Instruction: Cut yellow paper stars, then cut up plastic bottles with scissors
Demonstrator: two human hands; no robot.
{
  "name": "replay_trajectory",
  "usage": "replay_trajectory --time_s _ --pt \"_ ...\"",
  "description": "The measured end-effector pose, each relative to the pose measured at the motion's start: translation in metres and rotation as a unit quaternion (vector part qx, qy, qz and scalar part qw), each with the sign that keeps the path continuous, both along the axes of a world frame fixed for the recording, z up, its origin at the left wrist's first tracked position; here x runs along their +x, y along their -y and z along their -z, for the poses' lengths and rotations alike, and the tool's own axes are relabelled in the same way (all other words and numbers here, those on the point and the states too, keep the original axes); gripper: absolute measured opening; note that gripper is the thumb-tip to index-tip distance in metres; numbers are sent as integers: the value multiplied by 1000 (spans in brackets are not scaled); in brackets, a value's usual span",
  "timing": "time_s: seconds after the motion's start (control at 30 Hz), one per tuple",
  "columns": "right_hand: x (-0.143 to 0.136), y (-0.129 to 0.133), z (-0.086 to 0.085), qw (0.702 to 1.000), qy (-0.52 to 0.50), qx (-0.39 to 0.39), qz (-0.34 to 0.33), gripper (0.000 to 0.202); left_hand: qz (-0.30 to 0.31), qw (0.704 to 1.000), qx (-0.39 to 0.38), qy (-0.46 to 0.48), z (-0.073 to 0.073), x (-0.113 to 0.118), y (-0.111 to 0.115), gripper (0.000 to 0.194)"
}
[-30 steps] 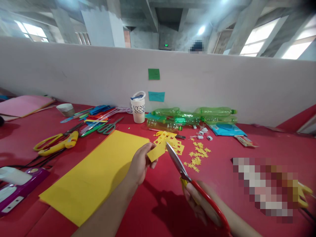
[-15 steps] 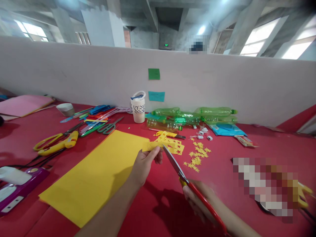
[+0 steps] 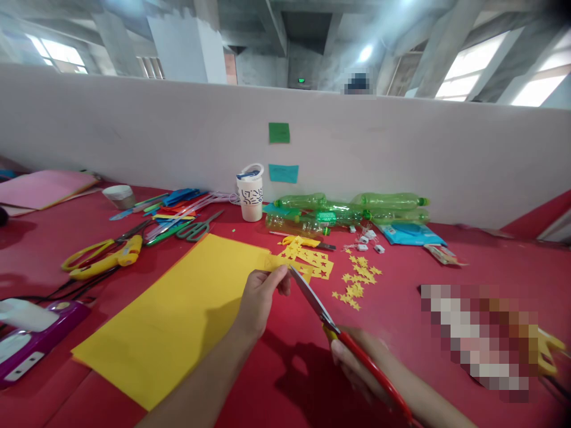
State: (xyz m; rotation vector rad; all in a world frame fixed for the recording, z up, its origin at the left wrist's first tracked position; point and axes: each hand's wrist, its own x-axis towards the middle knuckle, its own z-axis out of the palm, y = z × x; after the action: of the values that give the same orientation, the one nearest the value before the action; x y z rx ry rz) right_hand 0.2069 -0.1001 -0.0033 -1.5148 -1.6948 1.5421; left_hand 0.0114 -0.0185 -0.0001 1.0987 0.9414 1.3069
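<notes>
Between thumb and fingers, my left hand [image 3: 263, 297] pinches a small strip of yellow paper [image 3: 279, 261]. My right hand [image 3: 357, 359] is wrapped round red-handled scissors [image 3: 312, 297]. The blade tips meet the strip right beside my left thumb, and the blades look nearly closed. Just behind the strip lie yellow paper scraps with star-shaped holes [image 3: 319, 260]. Cut-out yellow stars [image 3: 354, 289] are scattered to the right of them. A stack of yellow paper sheets [image 3: 169, 321] lies under and left of my left forearm.
Green plastic bottles [image 3: 343, 213] and a white cup [image 3: 250, 199] stand by the partition. A yellow glue gun [image 3: 109, 264], grey-green scissors [image 3: 198, 230] and a purple power strip [image 3: 42, 339] are on the left. A yellow-handled cutter [image 3: 307, 242] lies behind the scraps. A blue packet [image 3: 413, 233] is at the right.
The yellow strip has turned and shifted slightly in my left hand. The scissor tips have moved a little left, closer to my thumb.
</notes>
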Motion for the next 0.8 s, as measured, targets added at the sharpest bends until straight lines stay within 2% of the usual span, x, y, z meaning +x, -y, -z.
replay_trajectory --time_s 0.37,0.6,0.8 --pt "-1 0 -3 1000 -11 -20 6 49 4 1000 -8 4 3 3 3 29" --pt "-1 0 5 1000 -6 -11 15 47 -19 1000 6 -14 4 4 4 32" --pt "-4 0 -15 999 -28 -42 -4 50 -13 1000 5 -15 5 5 4 32"
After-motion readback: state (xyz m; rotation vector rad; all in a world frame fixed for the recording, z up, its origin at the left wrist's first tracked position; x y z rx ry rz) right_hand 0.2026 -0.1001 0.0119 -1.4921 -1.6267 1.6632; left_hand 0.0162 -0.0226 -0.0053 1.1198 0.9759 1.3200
